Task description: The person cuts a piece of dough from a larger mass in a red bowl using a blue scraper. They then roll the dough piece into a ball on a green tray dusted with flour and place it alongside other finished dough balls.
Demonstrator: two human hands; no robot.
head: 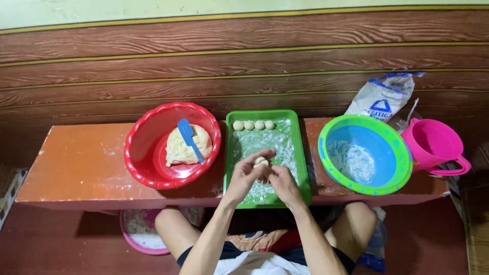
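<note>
My left hand (247,173) and my right hand (281,181) meet over the green tray (303,168), pinching a small piece of pale dough (262,162) between their fingers. The tray is dusted with flour, and several small dough balls (253,125) lie in a row along its far edge. To the left, a red bowl (147,153) holds a big lump of dough (181,148) with a blue spatula (189,138) resting on it.
A blue bowl with a green rim (392,147) holds flour on the right. Beside it stand a pink jug (433,145) and a white flour bag (382,99). All sit on a low orange bench (76,163) against a wood wall. A pink bowl (135,231) lies under the bench.
</note>
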